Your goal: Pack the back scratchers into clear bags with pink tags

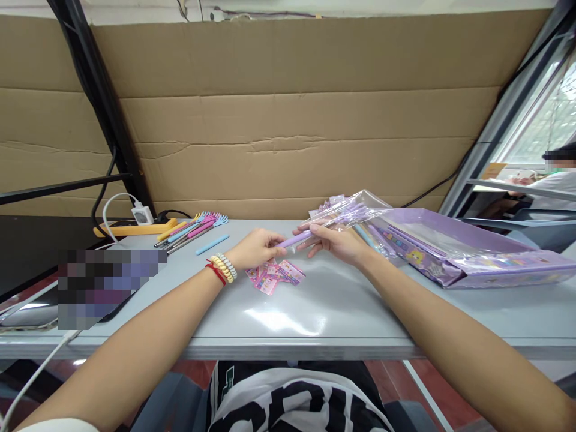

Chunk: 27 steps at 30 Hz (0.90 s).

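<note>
My left hand (255,247) pinches the near end of a slim purple stick (294,239) above the table. Around the other part of the stick, my right hand (335,241) grips a clear plastic sleeve (362,203). How far the stick reaches into the sleeve is hard to make out. Several small pink printed cards (288,272) lie loosely overlapped just below my left hand. Beyond my right hand are more sleeved items (366,235), purple and blue, partly hidden by it.
A purple cardboard tray box (504,264) stands at the right. Several coloured sticks with fork-like hand ends, like back scratchers (198,228), lie at the left beside a blue stick (212,245). A blurred-out device (112,288) and white charger (143,213) are further left. Another person sits far right.
</note>
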{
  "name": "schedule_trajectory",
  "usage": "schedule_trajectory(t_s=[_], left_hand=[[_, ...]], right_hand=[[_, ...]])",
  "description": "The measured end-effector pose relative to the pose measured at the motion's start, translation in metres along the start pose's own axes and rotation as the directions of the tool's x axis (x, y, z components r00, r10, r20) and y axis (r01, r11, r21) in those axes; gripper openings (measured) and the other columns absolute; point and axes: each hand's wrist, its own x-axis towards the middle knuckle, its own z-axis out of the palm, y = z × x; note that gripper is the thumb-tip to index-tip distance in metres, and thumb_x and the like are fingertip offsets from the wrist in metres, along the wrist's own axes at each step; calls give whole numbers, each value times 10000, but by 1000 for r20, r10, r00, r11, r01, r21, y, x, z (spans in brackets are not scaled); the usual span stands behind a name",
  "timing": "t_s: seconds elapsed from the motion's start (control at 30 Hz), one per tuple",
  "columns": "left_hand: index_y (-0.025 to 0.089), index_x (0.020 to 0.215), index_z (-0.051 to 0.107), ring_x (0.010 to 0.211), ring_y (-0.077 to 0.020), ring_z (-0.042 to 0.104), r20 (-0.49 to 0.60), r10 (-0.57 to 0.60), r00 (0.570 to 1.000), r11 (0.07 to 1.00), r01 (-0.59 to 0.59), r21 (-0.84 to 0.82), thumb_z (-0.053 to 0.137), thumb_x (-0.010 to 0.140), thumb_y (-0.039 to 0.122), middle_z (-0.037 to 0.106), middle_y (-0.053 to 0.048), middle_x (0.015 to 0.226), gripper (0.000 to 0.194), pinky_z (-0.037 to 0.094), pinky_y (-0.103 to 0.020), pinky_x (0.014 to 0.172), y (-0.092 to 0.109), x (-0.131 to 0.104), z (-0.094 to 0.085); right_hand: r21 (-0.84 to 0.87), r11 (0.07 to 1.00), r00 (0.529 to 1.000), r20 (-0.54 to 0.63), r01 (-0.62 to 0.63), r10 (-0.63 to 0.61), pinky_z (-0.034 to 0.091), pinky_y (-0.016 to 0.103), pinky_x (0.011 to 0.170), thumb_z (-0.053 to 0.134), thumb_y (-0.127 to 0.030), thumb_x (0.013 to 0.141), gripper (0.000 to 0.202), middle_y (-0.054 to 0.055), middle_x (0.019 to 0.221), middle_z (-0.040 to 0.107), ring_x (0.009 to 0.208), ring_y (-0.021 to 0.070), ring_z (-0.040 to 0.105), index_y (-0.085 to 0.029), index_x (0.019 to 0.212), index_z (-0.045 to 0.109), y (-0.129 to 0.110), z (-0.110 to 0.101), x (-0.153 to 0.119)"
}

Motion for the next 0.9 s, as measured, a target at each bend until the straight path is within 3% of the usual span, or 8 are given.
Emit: schedule_trajectory(t_s=[0.17,0.33,0.6,0.73,0.9], left_hand=[[186,1122,411,524,-99,534,-57,-29,998,971,15,-240,612,769,253,616,33,666,412,408,-214,476,4,1,10],[155,1138,414,653,-123,612,-19,-29,999,909,18,-416,610,750,147,617,4,741,435,488,-284,619,3,4,11],[135,1193,480,589,-114,574,-41,-3,999,966,-8,-257,604,787,200,594,28,648,430,444,-255,553,6,3,9],[145,1029,577,509,-97,509,-71,10,997,992,-18,-122,594,809,289,562,39,585,263,404,-237,494,10,2,13],[154,898,588,476,-89,494,-18,-40,999,993,37,-112,605,788,289,560,38,592,175,377,-217,450,10,2,16]], right_hand=[[-109,993,998,39,-53,57,574,281,572,689,-420,753,364,85,987,699,757,194,684,-177,1024,694,2,8,-2],[-118,992,999,4,-50,51,547,269,545,709,-422,723,326,80,830,695,654,164,653,-141,889,712,-2,5,-2],[-105,991,995,58,-81,87,534,273,531,718,-438,706,316,51,672,670,558,143,624,-125,729,686,-2,5,-2],[-167,978,985,97,-127,144,537,271,537,714,-456,703,334,51,686,674,554,137,622,-125,743,694,3,9,-2],[-190,972,981,110,-137,159,536,281,561,698,-530,691,416,70,686,678,567,150,629,-115,723,691,6,8,-3]])
